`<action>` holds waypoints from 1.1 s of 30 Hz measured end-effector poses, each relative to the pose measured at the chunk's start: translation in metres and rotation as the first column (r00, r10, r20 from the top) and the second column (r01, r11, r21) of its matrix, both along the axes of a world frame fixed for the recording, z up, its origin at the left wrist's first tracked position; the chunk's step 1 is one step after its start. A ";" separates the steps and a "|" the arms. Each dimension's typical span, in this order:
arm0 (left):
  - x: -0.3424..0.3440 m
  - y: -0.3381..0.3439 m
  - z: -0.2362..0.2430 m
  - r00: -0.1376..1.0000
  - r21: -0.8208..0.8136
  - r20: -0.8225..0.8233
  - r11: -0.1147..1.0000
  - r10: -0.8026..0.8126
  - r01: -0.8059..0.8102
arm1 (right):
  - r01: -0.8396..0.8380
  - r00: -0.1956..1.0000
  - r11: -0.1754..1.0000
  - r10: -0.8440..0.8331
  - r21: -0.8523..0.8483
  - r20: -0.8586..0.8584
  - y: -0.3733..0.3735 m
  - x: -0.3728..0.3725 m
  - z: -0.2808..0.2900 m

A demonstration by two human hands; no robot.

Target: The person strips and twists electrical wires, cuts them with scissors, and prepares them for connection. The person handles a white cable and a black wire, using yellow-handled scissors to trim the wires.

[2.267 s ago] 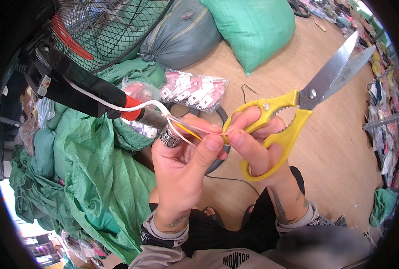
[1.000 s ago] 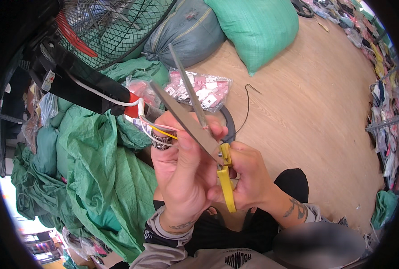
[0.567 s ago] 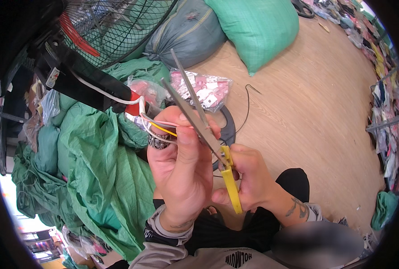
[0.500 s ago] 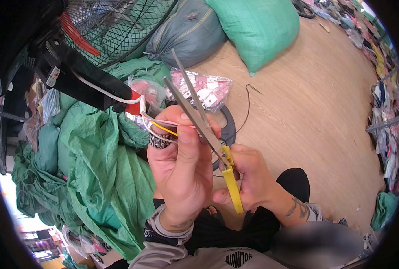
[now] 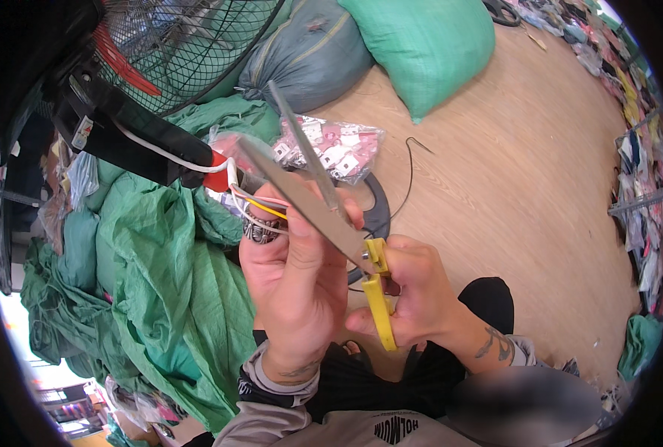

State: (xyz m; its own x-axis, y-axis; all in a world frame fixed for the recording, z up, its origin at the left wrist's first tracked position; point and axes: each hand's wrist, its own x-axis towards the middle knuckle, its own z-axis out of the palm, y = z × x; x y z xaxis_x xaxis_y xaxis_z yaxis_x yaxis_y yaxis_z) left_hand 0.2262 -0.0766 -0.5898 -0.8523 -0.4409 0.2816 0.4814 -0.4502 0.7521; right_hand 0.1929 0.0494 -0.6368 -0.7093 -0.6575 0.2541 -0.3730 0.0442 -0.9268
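Observation:
My left hand [image 5: 298, 268] is closed, thumb against fingers, pinching several thin wires [image 5: 260, 205] in white, yellow, pink and grey. They come out of a white cable [image 5: 232, 173] that runs along the black neck of a fan [image 5: 134, 138], past a red collar [image 5: 216, 177]. My right hand [image 5: 413, 294] grips the yellow handles of a pair of scissors [image 5: 313, 212]. Its blades stand apart and point up and left, across the fingertips of my left hand. The wire ends are hidden behind the blades and fingers.
A black wire fan cage [image 5: 190, 56] fills the upper left. Behind my hands lie a clear bag of pink and white packets [image 5: 342, 145] and a dark round base [image 5: 380, 212]. Green sacking [image 5: 175, 268] heaps on the left; a stuffed green sack [image 5: 424, 52] stands on the wood floor.
The scissor blades have swung wider apart and turned further left over my left hand. Both hands have shifted slightly left. My left hand still pinches the wires.

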 end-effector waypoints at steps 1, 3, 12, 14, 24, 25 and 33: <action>0.000 0.000 -0.001 1.000 -0.004 -0.006 1.000 -0.006 0.006 | 0.017 1.000 1.000 -0.017 0.004 -0.007 -0.001 0.001 0.000; 0.000 0.001 -0.001 1.000 0.010 0.007 1.000 0.012 -0.012 | 0.040 0.999 0.999 -0.039 0.017 -0.016 -0.001 0.002 -0.001; 0.003 -0.003 0.002 0.997 0.043 0.064 0.998 -0.050 0.047 | 0.077 0.993 0.996 -0.073 0.048 -0.094 -0.005 0.008 -0.014; 0.004 -0.004 0.000 0.997 0.070 0.047 0.996 -0.059 0.056 | 0.071 0.992 0.996 -0.066 0.046 -0.111 -0.006 0.008 -0.017; 0.018 -0.019 0.006 0.999 0.048 -0.031 0.999 0.012 -0.010 | 0.021 0.963 0.664 -0.214 0.747 0.163 -0.004 -0.041 -0.100; 0.019 -0.022 0.006 1.000 0.038 -0.026 0.999 0.012 -0.011 | 0.001 0.970 0.573 -0.200 0.820 0.139 -0.001 -0.042 -0.129; 0.035 -0.047 0.018 0.992 -0.232 0.120 0.973 0.027 0.002 | 0.112 0.951 0.458 -0.306 0.882 0.038 0.014 0.009 -0.296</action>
